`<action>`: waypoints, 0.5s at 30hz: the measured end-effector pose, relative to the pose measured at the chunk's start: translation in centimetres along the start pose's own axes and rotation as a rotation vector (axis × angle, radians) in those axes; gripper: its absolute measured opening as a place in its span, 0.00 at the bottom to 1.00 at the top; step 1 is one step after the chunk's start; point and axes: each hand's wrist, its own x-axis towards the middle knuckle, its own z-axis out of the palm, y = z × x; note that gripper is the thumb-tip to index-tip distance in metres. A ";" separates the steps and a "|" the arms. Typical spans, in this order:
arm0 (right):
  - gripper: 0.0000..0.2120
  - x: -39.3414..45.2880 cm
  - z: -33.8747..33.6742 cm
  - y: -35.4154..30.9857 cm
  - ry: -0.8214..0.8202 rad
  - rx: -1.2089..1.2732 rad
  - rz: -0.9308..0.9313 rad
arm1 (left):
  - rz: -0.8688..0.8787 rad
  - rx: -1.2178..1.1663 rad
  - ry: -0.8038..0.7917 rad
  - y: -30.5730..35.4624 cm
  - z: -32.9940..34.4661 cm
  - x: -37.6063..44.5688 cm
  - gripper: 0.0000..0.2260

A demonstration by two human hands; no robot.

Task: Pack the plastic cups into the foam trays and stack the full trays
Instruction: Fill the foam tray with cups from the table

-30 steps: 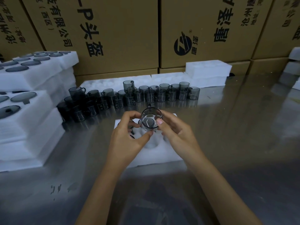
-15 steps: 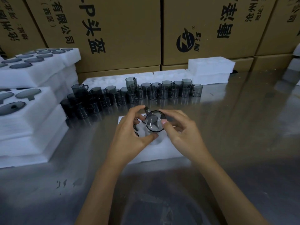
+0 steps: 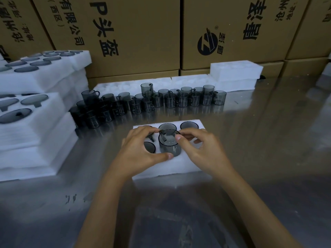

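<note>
Cup (image 3: 169,144) half-seated in foam tray (image 3: 179,167) — both hands gripping.

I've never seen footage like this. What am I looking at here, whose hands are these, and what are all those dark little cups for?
There is no machine: a person wears a camera on the head, so you look down at their own two hands. The left hand and right hand together hold one smoky plastic cup, partly lowered into a hole of the white foam tray on the shiny table. Several other holes in the tray already hold cups. Behind it stands a row of loose cups waiting to be packed. At left are stacked full trays; cardboard boxes line the back.
</note>
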 end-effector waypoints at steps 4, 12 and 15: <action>0.06 -0.1 0.1 0.1 -0.007 -0.060 -0.017 | -0.020 0.009 -0.010 0.0 0.0 -0.1 0.31; 0.08 -0.1 0.3 0.6 -0.010 -0.300 -0.211 | -0.059 -0.038 0.029 -0.5 0.5 0.0 0.14; 0.11 -0.1 0.3 0.7 -0.038 -0.314 -0.192 | -0.073 -0.053 0.017 -0.8 0.5 0.1 0.23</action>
